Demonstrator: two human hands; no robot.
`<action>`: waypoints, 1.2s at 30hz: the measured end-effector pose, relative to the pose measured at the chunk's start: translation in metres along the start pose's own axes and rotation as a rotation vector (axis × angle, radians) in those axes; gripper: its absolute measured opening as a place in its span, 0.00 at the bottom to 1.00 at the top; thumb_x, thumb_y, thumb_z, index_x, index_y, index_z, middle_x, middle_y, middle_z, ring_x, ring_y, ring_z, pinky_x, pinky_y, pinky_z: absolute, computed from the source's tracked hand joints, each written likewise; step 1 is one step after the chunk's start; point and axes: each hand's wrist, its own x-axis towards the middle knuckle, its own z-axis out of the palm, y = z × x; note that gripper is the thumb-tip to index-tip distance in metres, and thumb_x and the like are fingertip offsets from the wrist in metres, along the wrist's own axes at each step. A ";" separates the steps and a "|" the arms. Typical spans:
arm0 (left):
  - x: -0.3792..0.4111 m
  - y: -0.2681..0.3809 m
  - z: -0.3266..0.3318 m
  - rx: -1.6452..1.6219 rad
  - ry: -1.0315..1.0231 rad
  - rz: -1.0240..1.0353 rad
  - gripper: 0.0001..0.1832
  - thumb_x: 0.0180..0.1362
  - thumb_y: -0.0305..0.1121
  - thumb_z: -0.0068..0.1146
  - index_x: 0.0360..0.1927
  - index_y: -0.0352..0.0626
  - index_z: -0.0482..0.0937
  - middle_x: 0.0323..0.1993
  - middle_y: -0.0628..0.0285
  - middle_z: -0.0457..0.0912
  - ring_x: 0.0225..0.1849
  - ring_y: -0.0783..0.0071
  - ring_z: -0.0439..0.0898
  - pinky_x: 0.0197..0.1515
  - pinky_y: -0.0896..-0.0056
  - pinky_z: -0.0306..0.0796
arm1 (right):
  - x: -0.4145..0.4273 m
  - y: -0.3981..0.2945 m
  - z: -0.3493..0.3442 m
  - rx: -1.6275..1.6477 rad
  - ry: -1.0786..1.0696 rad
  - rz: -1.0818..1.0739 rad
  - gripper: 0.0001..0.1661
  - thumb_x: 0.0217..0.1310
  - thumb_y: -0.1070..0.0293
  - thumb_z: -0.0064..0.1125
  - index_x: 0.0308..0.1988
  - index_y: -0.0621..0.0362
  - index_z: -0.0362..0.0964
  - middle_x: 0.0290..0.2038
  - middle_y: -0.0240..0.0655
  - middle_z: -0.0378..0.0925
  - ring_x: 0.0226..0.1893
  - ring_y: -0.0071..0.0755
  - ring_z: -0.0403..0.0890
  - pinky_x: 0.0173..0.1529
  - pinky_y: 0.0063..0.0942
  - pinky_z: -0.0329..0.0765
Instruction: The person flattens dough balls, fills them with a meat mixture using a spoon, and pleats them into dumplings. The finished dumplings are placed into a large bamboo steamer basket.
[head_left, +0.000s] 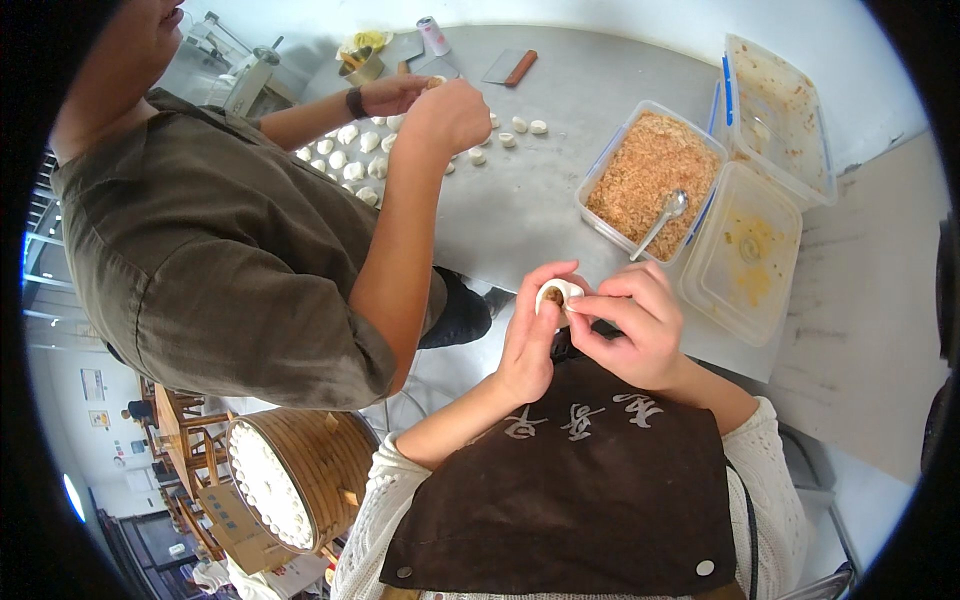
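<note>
My left hand cups a round dough wrapper with brown filling showing in its open middle. The thumb and fingertips of my right hand pinch the wrapper's right edge. Just beyond my hands, a clear plastic container on the metal table is full of orange-brown minced filling. A metal spoon lies on the filling, its handle over the near rim. Many small pieces of white dough are scattered on the table to the left.
A co-worker at left holds a wrapper with filling. A soiled lid and an emptied container are at right. Dough scrapers, a can and a metal pot stand or lie farther back. A bamboo steamer of dumplings is lower left.
</note>
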 end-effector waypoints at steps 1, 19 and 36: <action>0.000 0.002 0.000 0.030 0.018 0.000 0.24 0.72 0.46 0.32 0.62 0.38 0.59 0.46 0.57 0.73 0.45 0.73 0.73 0.50 0.71 0.68 | 0.002 -0.001 0.000 -0.007 0.008 -0.044 0.17 0.36 0.74 0.69 0.35 0.55 0.80 0.34 0.32 0.75 0.33 0.37 0.75 0.35 0.31 0.72; -0.002 0.033 -0.011 0.584 -0.033 0.002 0.20 0.63 0.26 0.45 0.60 0.37 0.66 0.38 0.44 0.80 0.37 0.51 0.82 0.41 0.62 0.74 | 0.032 0.004 -0.011 -0.121 -0.057 -0.176 0.16 0.34 0.71 0.70 0.32 0.53 0.80 0.31 0.28 0.72 0.31 0.32 0.73 0.36 0.30 0.70; 0.018 -0.004 -0.002 0.199 0.112 0.226 0.51 0.60 0.74 0.19 0.61 0.33 0.63 0.43 0.53 0.77 0.38 0.64 0.79 0.41 0.67 0.72 | 0.021 -0.010 0.010 0.197 0.163 0.169 0.12 0.33 0.79 0.70 0.27 0.59 0.80 0.30 0.31 0.74 0.30 0.31 0.77 0.32 0.26 0.74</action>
